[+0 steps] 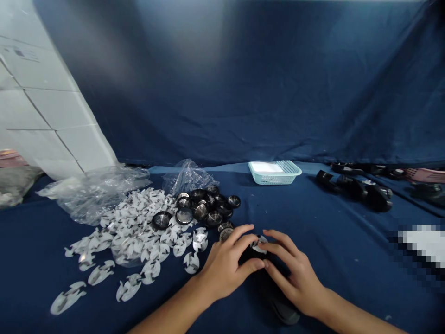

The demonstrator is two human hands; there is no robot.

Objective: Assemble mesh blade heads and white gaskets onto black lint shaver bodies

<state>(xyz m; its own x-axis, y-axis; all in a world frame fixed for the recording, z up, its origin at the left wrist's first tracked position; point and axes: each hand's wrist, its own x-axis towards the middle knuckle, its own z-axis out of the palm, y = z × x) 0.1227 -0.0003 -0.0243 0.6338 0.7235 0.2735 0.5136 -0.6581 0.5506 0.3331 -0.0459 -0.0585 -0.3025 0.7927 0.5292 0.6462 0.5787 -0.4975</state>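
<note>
Left hand (pixel 225 265) and right hand (pixel 297 274) curled closed, gripping a matte black moulded object (pixel 282 308) between them, a white notched cutout (pixel 260 244) at their fingertips. Most looks left: loose white cutouts (pixel 139 236) and black-rimmed steel mesh strainers (pixel 200 209) lie heaped on the navy cloth (pixel 62 241).

Left hand (pixel 224 269): bare, fingers curved forward and down, angled in from lower left. Right hand (pixel 295 283): bare, likewise curved, fingertips (pixel 268 246) just beside the left's. Left forearm (pixel 170 311) and right forearm (pixel 358 315): bare, converging centrally.
</note>
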